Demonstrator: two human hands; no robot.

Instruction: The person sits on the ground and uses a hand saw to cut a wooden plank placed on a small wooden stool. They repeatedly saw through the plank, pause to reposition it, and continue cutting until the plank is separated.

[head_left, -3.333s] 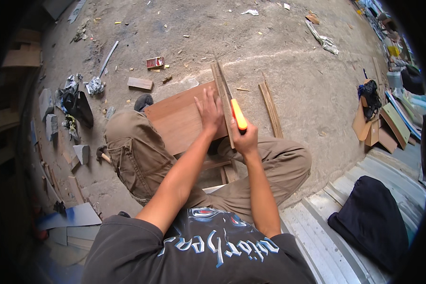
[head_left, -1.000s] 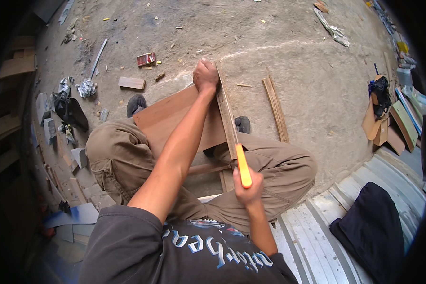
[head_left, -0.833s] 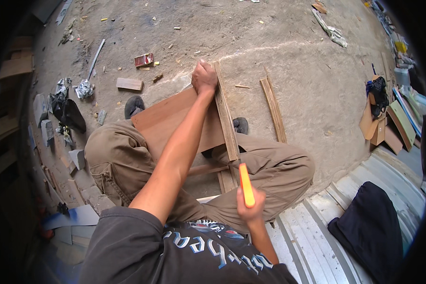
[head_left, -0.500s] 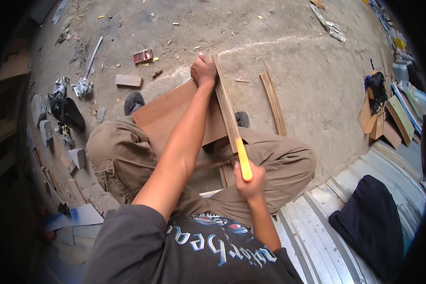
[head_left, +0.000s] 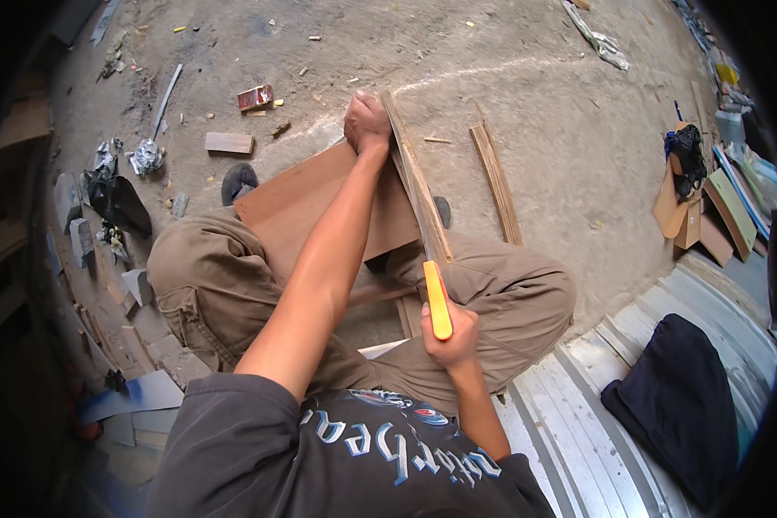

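- In the head view, clasping a yellow-handled metal saw (head_left: pixel 438 302) in the right hand (head_left: pixel 454 335).
- Resting it lengthwise along a long, narrow, brown wooden strip (head_left: pixel 432 213), right of a flat, reddish-brown wooden board (head_left: pixel 292 195).
- Curling the left hand (head_left: pixel 368 123) beside the strip's far end; unable to tell whether pinching it.

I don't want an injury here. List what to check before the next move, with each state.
1. Right hand around the saw handle: ok.
2. Left hand gripping the wood strip: cannot tell, fingers hidden at its far end.
3. Left hand clear of the blade: cannot tell, tip unclear.
4. Trouser leg clear below the strip: not ok, the near end overlaps it in view.
5. Spare wood apart from the saw: ok.
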